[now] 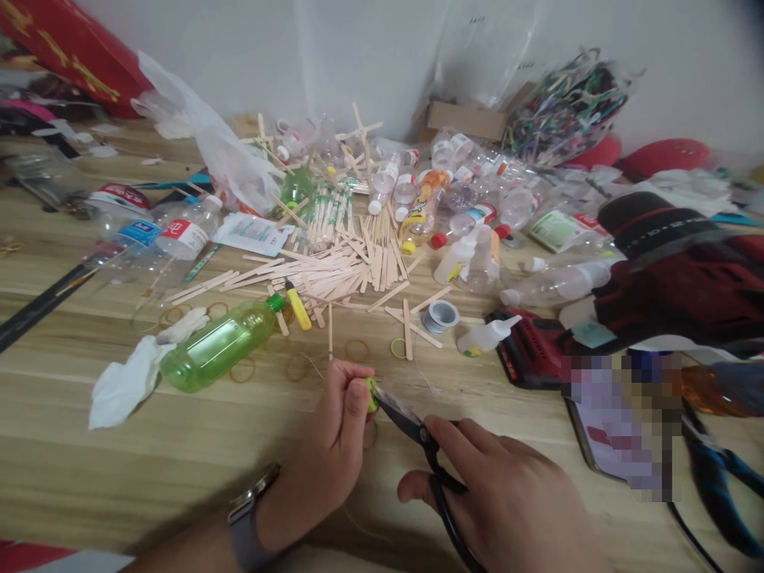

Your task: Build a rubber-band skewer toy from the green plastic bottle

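My left hand point(334, 446) is closed in a pinch on a small yellow-green piece point(371, 393) just above the wooden table point(119, 469). A watch is on that wrist. My right hand point(507, 501) grips black scissors point(418, 434), fingers through the handles. The blade tips point left and touch the small piece. A green plastic bottle point(218, 344) lies on its side to the left, beside a crumpled white tissue point(125, 382).
A heap of wooden craft sticks point(334, 267) and several clear plastic bottles point(471, 199) crowd the table's far half. Rubber bands point(358, 348), a tape roll point(440, 317), a glue bottle point(486, 336), a red-black tool point(531, 350) and a bag point(674, 270) lie right.
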### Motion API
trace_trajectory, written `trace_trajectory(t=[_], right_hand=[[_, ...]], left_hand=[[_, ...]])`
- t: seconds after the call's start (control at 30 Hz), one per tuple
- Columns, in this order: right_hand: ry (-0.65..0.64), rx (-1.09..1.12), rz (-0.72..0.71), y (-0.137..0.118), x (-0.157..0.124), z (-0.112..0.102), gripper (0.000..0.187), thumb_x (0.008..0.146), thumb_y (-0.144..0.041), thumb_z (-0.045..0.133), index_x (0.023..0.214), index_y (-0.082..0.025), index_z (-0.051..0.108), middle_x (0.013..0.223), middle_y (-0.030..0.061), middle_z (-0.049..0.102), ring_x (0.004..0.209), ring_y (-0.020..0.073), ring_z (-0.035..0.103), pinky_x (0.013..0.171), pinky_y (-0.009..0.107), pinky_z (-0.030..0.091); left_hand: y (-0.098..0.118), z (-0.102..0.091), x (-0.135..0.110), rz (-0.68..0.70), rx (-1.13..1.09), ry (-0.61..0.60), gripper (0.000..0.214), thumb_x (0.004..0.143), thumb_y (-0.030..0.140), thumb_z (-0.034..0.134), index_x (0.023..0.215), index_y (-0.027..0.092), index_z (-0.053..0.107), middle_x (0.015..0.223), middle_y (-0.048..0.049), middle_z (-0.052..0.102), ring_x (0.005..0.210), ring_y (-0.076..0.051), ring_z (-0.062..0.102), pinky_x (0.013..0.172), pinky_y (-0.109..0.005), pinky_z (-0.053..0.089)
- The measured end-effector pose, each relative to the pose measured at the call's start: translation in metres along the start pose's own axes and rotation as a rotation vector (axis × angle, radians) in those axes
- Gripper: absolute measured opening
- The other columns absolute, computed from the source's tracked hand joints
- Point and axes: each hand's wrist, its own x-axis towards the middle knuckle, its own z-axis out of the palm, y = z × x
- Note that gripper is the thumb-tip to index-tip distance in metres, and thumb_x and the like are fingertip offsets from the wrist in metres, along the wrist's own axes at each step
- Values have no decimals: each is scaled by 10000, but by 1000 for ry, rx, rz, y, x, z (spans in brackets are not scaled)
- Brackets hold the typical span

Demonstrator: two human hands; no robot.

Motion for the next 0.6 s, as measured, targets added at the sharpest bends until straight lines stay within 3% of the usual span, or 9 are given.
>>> trace_trajectory(t=[0.17,0.33,0.6], right_hand=[[18,-91,-3,-4,0,-1,580,963,-620,204,914,-250,648,627,-8,634,513,180,643,495,317,367],[90,-181,-14,-5,-2,6,531,980,-574,262,971,-228,664,623,-9,623,535,172,632,544,334,327],[210,-192,-96,2,0,14,477,1007,-526,288,951,-221,651,565,-34,591,481,138,581,556,315,293]], left_hand=[[4,4,2,-49,-24,-5,395,959,588,336,1023,237,505,757,18,503,700,-165,532,689,-307,458],[1,10,7,-203,-300,-84,474,896,685,374,976,226,461,647,55,459,576,-127,451,548,-248,383],[4,7,15,-384,-559,-229,417,880,643,430,925,229,445,548,94,378,489,-84,324,482,-199,261]])
